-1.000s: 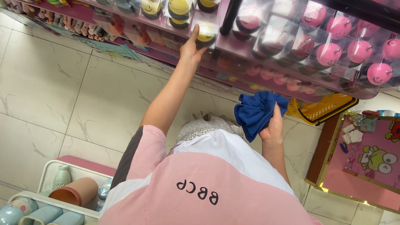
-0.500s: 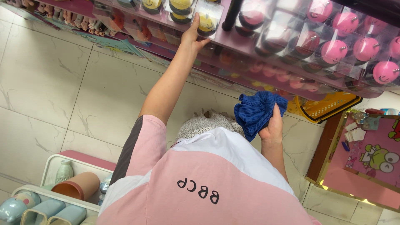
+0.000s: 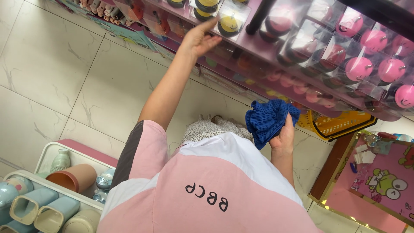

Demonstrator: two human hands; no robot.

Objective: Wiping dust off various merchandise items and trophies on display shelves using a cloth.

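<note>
Reaching: left hand (image 3: pixel 199 39) is stretched up and fwd to the pink shelf (image 3: pixel 276 54), fingertips at the front of a clear box with a yellow ball toy (image 3: pixel 229 22).
Left grip: fingers spread wide, loosely curled, nothing held; index tip looks to touch or nearly touch the box's front lower corner, can't tell which.
Right hand (image 3: pixel 282 137): low, close to the chest, fist closed round a bunched blue mesh cloth (image 3: pixel 268 120); cloth spills out above and to the left of the fist.
Key relation: yellow-ball box lies just beyond and to the right of the left fingertips, up on the shelf edge; cloth is well apart from it, lower and nearer the body.
Nearer hand: left, by far; right w/ cloth sits below the shelf row, not touching it.
Box row axis: boxes run in a line along the shelf, slanting from upper left to lower right in view; pink ball boxes (image 3: pixel 360 69) further right.
Around: yellow basket (image 3: pixel 340 125) under the shelf, tub of pastel cups (image 3: pixel 26 207) at lower left, white tile floor (image 3: pixel 56 77).
</note>
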